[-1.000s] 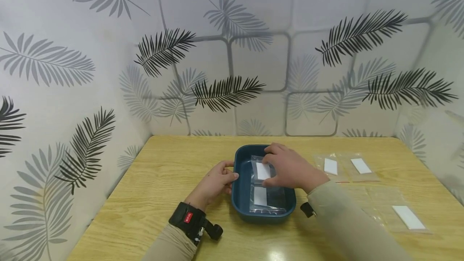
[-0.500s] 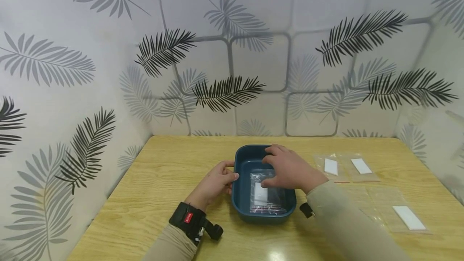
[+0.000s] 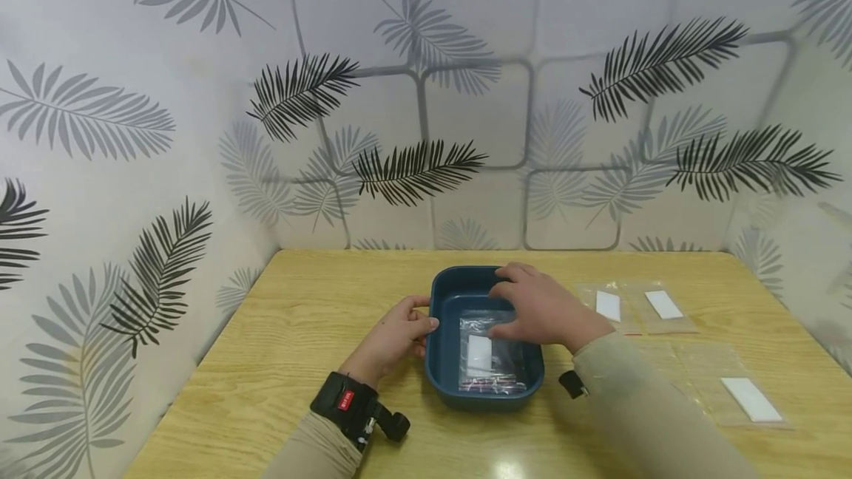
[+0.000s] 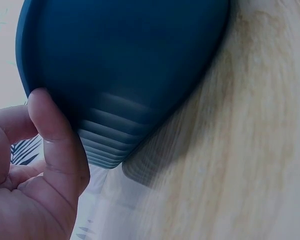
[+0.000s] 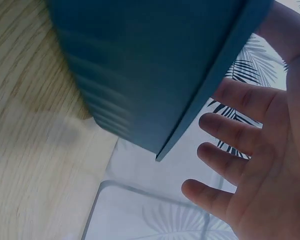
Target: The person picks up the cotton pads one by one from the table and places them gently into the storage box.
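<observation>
A dark blue rectangular bin (image 3: pixel 441 383) stands in the middle of the table. My left hand (image 3: pixel 396 333) grips its left rim; in the left wrist view the thumb (image 4: pixel 52 125) lies against the outer wall. Inside the bin, clear zip bags (image 3: pixel 502 353) with a white slab (image 3: pixel 479 355) lie stacked toward the near end; how many is hard to tell. Over the right rim hovers my right hand (image 3: pixel 542 307), fingers spread and loosely bent, holding nothing. The right wrist view shows that hand's spread fingers (image 5: pixel 230 132) beside the bin's outer wall.
Right of the bin, several clear bags lie flat on the wooden table (image 3: pixel 319 279); white slabs (image 3: pixel 663 304) show in some, one slab (image 3: pixel 751 399) nearer the front. My right forearm partly covers the nearer bags. A patterned wall (image 3: pixel 466 117) rises behind the table.
My right hand has let go of a zip bag, which dropped onto the one at the bin's near end. The hand has since shifted slightly right. My left hand has stayed put.
</observation>
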The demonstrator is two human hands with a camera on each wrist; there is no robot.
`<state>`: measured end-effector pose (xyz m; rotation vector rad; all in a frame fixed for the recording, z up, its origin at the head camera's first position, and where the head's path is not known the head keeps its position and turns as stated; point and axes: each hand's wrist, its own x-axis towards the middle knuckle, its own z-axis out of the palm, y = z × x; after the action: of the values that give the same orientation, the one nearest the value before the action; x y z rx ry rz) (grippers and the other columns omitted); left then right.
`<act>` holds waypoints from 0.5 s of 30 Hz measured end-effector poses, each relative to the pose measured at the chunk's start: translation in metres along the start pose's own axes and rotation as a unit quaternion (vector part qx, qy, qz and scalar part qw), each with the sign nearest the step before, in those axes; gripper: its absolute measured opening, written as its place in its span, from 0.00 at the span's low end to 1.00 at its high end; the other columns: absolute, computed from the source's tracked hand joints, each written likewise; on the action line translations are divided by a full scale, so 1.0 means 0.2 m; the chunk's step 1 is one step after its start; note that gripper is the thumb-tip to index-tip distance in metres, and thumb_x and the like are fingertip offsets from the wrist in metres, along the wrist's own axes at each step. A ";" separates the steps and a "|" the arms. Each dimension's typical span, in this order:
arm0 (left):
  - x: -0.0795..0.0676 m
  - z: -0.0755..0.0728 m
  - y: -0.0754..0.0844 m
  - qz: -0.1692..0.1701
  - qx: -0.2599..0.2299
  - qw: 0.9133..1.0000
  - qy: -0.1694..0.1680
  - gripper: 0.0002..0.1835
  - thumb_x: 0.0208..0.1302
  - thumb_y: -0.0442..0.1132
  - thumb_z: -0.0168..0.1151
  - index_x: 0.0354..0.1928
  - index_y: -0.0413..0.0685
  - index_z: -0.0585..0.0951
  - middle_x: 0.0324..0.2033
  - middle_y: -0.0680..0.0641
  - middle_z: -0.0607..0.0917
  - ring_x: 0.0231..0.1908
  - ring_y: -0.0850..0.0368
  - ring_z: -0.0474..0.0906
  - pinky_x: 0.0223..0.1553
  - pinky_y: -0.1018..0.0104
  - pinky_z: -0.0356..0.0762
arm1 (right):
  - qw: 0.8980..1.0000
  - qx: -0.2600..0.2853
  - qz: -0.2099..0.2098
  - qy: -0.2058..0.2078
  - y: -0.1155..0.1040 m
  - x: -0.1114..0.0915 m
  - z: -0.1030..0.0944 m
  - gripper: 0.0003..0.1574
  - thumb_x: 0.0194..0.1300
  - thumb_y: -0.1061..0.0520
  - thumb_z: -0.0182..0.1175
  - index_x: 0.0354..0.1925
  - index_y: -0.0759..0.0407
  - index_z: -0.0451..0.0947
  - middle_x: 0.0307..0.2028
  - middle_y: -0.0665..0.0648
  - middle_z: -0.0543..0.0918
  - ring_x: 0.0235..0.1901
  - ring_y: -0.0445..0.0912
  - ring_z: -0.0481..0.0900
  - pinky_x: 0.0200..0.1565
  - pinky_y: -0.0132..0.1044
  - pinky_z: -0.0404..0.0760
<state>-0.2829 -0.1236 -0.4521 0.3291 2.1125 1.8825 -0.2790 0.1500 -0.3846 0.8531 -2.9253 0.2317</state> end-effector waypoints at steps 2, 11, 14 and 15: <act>0.00 0.00 0.00 0.001 0.000 1.000 0.000 0.29 0.73 0.37 0.60 0.72 0.39 0.65 0.35 0.42 0.79 0.28 0.55 0.76 0.27 0.66 0.78 | 1.000 0.002 0.000 0.003 0.01 -0.01 0.00 0.40 0.55 0.34 0.73 0.57 0.56 0.82 0.69 0.63 0.69 0.70 0.62 0.62 0.66 0.61 0.64; -0.01 0.00 0.01 -0.001 0.000 1.000 0.002 0.29 0.73 0.36 0.60 0.72 0.39 0.65 0.34 0.43 0.79 0.27 0.55 0.75 0.27 0.66 0.78 | 1.000 0.026 0.003 0.015 0.09 -0.06 -0.02 0.40 0.56 0.32 0.72 0.58 0.56 0.81 0.68 0.65 0.69 0.68 0.63 0.64 0.65 0.59 0.67; 0.00 0.00 0.01 -0.001 -0.001 1.000 0.002 0.29 0.73 0.37 0.60 0.72 0.38 0.64 0.34 0.43 0.79 0.27 0.55 0.75 0.27 0.66 0.78 | 0.999 0.037 0.009 0.019 0.15 -0.08 -0.02 0.41 0.57 0.32 0.72 0.58 0.56 0.81 0.68 0.66 0.69 0.67 0.64 0.65 0.63 0.60 0.68; 0.00 0.00 0.01 -0.002 -0.001 1.000 0.002 0.29 0.73 0.37 0.60 0.72 0.38 0.64 0.34 0.43 0.79 0.27 0.55 0.75 0.27 0.66 0.78 | 0.999 0.040 0.010 0.020 0.17 -0.09 -0.03 0.41 0.57 0.33 0.72 0.58 0.57 0.80 0.68 0.67 0.69 0.67 0.65 0.65 0.63 0.60 0.68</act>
<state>-0.2821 -0.1237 -0.4503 0.3207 2.1120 1.8858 -0.2823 0.1875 -0.3856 0.8208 -2.9068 0.3657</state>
